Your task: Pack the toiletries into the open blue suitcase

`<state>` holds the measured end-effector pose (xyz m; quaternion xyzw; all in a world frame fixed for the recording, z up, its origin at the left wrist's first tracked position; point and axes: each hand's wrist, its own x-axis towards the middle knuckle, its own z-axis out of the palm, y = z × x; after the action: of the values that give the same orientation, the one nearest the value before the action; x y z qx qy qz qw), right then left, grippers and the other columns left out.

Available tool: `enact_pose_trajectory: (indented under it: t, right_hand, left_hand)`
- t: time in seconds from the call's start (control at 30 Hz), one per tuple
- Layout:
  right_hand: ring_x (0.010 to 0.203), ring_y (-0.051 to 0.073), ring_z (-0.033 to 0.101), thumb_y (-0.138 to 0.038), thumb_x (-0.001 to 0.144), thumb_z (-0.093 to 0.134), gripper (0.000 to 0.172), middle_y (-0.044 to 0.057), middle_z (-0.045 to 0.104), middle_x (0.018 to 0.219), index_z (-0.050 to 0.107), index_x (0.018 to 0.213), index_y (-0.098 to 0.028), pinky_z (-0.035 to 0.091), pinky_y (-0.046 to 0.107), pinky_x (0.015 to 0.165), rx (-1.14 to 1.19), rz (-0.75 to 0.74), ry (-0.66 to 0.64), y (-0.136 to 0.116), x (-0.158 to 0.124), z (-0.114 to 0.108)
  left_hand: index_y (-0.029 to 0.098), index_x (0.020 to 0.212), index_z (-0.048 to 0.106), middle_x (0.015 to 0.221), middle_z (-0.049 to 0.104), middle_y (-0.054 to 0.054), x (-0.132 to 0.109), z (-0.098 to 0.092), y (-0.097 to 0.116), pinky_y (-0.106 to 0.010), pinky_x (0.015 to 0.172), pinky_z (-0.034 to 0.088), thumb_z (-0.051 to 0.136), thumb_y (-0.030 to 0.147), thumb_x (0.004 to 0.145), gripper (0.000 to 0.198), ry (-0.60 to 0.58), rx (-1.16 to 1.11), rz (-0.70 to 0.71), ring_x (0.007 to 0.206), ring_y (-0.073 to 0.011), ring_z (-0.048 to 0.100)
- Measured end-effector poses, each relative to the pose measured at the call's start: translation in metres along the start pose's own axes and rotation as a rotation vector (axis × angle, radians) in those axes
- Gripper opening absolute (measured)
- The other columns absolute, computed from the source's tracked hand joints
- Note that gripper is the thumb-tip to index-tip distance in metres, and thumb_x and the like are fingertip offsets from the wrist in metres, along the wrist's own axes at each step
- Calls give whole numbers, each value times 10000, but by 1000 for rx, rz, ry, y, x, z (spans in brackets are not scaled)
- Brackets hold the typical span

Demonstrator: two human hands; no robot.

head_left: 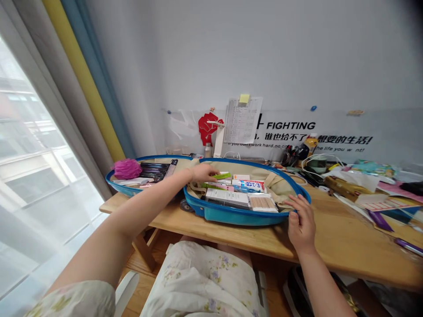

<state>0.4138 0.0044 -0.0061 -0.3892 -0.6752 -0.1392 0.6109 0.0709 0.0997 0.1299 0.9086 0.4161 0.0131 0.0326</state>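
An open blue suitcase [231, 216] lies on the wooden table, its two halves spread side by side. My left hand [205, 172] is over the right half, fingers closed on a small bright-green item [222, 176] whose kind I cannot make out. My right hand [302, 222] rests on the near right rim of that half, fingers stretched out and apart, gripping nothing. Inside lie a toothpaste tube [253, 185], a white box [226, 196] and a pack of cotton swabs [262, 203]. The other half holds a magenta bath puff [128, 169] and several dark, slim items [154, 171].
At the right, the wooden table [333, 233] carries cables, a gold pouch [345, 185], a purple-handled tool [380, 221] and a drink bottle [309, 144]. A white lamp [218, 140] stands by the wall behind the suitcase. Curtains [82, 75] and a window are at the left.
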Motion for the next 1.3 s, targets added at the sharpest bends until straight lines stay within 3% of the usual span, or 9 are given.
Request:
enact_pose_trajectory:
  t: [0.1,0.2,0.47,0.87,0.97,1.13,1.23,1.3]
  right_hand:
    - [1257,291,515,-372,945,399,305,119,651,1140,638,1038,-208,392,557,1043,0,-8,-8,0,0,-1]
    - [1258,292,514,-346,945,402,291,121,650,1150,634,1050,-207,391,556,1040,1,-28,-9,0,0,-1]
    - [1265,289,507,-357,944,401,297,117,647,1153,638,1044,-208,391,550,1047,0,-9,-13,1,-1,-1]
    - [1266,296,503,-386,944,393,331,129,646,1133,640,1025,-181,374,551,1061,-6,1,-25,2,0,-1]
    - [1263,303,503,-396,943,399,331,129,646,1124,641,1019,-183,374,555,1057,-1,-4,-22,2,-1,-1]
    - [1264,307,502,-391,944,398,320,123,644,1131,635,1021,-191,376,567,1053,5,3,-23,4,-1,-1]
    - [1264,304,501,-386,946,395,318,123,644,1139,633,1026,-190,375,561,1055,5,-5,-28,3,-1,-1]
    - [1254,302,509,-402,944,397,325,121,650,1124,637,1015,-194,383,552,1051,1,1,-23,2,0,-1]
  left_hand:
    - [229,1167,671,1071,720,-24,20,15,17,-216,734,415,570,361,874,336,-112,23,6,905,-170,630]
    - [243,1201,664,1134,706,-24,28,25,20,-213,765,418,547,307,893,336,-172,26,-9,958,-173,635]
    - [253,1234,632,1189,651,-44,25,35,10,-232,875,432,597,257,844,392,-98,117,-25,1011,-181,625]
    - [245,1227,631,1184,652,-59,20,29,27,-277,898,452,567,232,874,358,-127,116,-62,1045,-206,627]
    - [234,1253,611,1245,619,-74,15,24,25,-287,939,446,553,285,889,372,-37,86,-61,1087,-211,611]
    - [211,1237,613,1264,606,-71,-17,5,-4,-282,983,435,452,316,923,368,225,0,-146,1075,-185,612]
    - [201,1225,622,1262,623,-64,-54,-6,-39,-277,982,441,408,305,919,388,269,-40,-338,1054,-178,624]
    - [189,1221,629,1282,628,-62,-84,-13,-64,-280,1008,426,385,290,907,410,233,-49,-461,1122,-192,599]
